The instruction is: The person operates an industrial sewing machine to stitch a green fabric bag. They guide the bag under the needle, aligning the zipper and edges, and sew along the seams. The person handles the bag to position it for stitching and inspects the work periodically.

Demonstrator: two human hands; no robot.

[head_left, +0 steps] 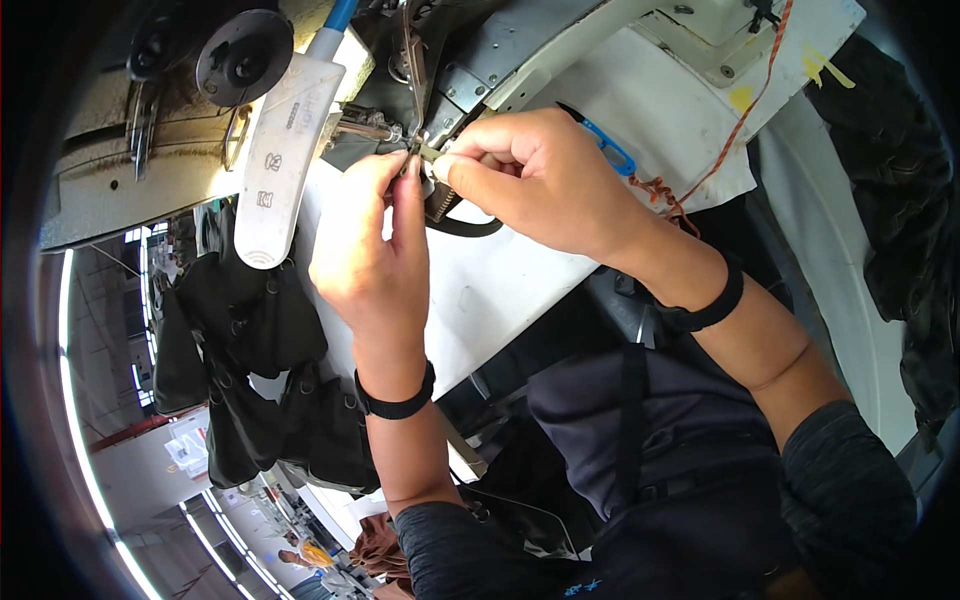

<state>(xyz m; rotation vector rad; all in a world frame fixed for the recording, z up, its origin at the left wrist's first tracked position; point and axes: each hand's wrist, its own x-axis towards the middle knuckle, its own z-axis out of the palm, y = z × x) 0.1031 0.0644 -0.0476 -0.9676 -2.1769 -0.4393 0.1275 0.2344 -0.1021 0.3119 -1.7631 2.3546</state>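
Observation:
Both my hands meet at the needle area of a sewing machine, near the upper middle. My right hand is closed, thumb and forefinger pinching a small olive-green strip. Close beside it, the thumb and fingertips of my left hand are drawn together at the strip's left end. Whatever lies between those left fingertips is too small to make out. Below the fingers, a curved black band rests on the white tabletop.
A white lamp hangs left of my left hand. Blue-handled thread snips lie beyond my right hand, tied to an orange cord. Black bags or garments hang at the left edge; dark material is piled at the right.

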